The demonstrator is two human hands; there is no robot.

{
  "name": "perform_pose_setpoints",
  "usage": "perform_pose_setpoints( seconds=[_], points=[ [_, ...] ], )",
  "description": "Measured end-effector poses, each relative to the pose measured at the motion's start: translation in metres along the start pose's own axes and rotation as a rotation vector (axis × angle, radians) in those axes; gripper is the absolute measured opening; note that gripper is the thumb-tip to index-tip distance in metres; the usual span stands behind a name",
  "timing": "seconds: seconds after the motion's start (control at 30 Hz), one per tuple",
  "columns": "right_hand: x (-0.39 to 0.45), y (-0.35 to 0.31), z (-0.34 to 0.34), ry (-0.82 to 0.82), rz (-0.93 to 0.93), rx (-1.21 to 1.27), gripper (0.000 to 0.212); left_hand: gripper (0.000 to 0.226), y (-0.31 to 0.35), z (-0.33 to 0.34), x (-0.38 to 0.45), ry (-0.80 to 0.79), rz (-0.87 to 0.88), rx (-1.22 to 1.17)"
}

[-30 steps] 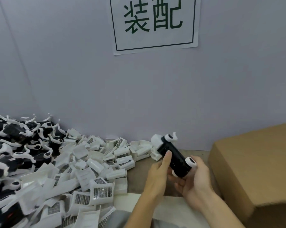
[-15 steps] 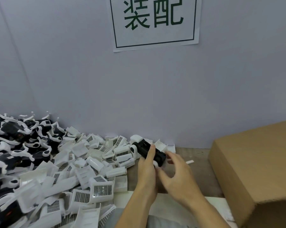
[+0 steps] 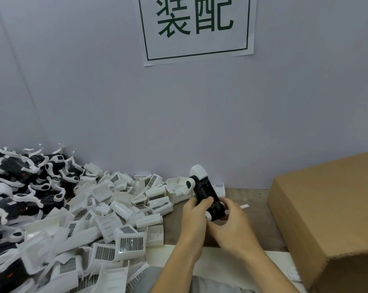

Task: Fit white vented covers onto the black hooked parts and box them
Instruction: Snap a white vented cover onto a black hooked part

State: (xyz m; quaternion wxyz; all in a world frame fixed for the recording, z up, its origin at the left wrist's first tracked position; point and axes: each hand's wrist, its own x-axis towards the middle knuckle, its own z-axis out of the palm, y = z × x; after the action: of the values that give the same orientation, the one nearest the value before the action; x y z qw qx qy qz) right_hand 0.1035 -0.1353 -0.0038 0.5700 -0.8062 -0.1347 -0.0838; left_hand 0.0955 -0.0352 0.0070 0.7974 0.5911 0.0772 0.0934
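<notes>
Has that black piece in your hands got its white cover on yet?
Cannot tell: both hands grip the black part, black side up; only white knobs show.

Green-lettered paper sign [image 3: 197, 28] on grey wall [image 3: 94, 102], wooden tabletop [image 3: 253, 199]

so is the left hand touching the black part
Touching. The head view shows the left hand with its thumb pressed on the black hooked part.

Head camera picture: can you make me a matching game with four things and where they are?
Things:
1. black hooked part
2. cardboard box
3. sign
4. pile of white vented covers

Places:
A. high on the wall
B. held in both hands
C. heaped on the left of the table
D. on the right

Pairs: 1-B, 2-D, 3-A, 4-C
</notes>
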Motion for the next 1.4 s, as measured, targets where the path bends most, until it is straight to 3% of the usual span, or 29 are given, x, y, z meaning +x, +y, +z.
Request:
perform_pose_setpoints(
  seconds=[0.13,0.3,0.47,0.57,0.63,0.7,0.83,0.93,1.17,1.27,1.4],
  points=[
    [-0.001,-0.001,-0.002,0.0,0.014,-0.023,0.027,0.013,0.001,0.005,-0.003,-0.071,0.133,0.06],
    [-0.001,-0.004,-0.009,-0.037,-0.018,-0.044,0.009,0.016,-0.002,0.006,-0.002,-0.004,0.195,0.118],
    [-0.004,-0.003,-0.007,-0.096,-0.018,-0.05,0.017,0.014,-0.004,0.002,0.001,0.003,0.19,0.157],
    [-0.004,-0.002,-0.004,-0.182,-0.051,0.007,0.047,0.01,-0.004,0.0,0.004,0.062,0.219,0.187],
    [-0.001,-0.001,-0.003,-0.127,-0.013,0.062,0.064,0.02,-0.005,-0.001,0.006,0.103,0.28,0.275],
    [0.001,-0.001,-0.006,-0.023,0.034,0.203,0.067,0.024,-0.008,-0.002,0.006,0.084,0.334,0.455],
    [0.006,-0.002,-0.012,0.156,0.075,0.458,0.048,0.027,-0.012,0.002,-0.002,-0.128,0.434,0.843],
    [0.009,-0.001,-0.013,0.281,0.07,0.47,0.033,0.036,-0.01,0.005,-0.005,-0.185,0.449,0.944],
    [0.009,0.0,-0.015,0.318,0.028,0.472,0.027,0.032,-0.009,0.007,-0.007,-0.18,0.43,0.947],
    [0.008,0.0,-0.013,0.231,0.002,0.53,0.026,0.028,-0.012,0.005,-0.004,-0.108,0.437,0.901],
    [0.006,0.002,-0.008,0.067,0.049,0.612,0.028,0.017,-0.006,0.006,-0.001,0.083,0.387,0.546]
  ],
)
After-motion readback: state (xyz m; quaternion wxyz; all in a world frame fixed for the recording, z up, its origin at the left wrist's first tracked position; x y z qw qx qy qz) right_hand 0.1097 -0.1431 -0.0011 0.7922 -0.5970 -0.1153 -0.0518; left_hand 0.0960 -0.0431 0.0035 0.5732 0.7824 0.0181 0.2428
